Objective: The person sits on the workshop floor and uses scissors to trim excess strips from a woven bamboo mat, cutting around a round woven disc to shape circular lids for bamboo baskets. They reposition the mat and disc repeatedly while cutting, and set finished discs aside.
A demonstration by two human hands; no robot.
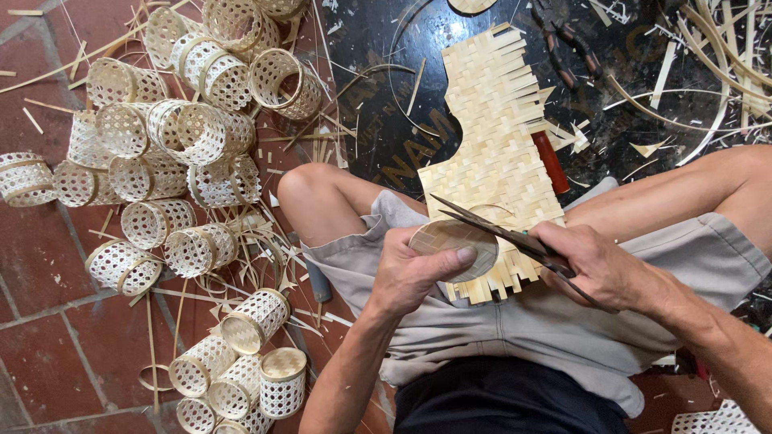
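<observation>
The left hand (418, 269) is closed on a round woven disc (454, 245), thumb lying across its face, pressing it against the lower end of a woven bamboo mat (490, 120). The right hand (599, 265) grips a pair of scissors (498, 231) by the handles; the blades stand open, their tips pointing left over the disc's upper edge where it meets the mat. The mat stretches away from the person's lap, over grey shorts (563, 321) and bare knees, onto a dark sheet (378, 104) littered with bamboo strips (716, 64). A red-handled tool (551, 163) lies just beside the mat's right edge. On the red tile floor (48, 321) to the left sit many small openwork baskets (189, 128), some upright, some tipped on their sides, with shavings between them.
</observation>
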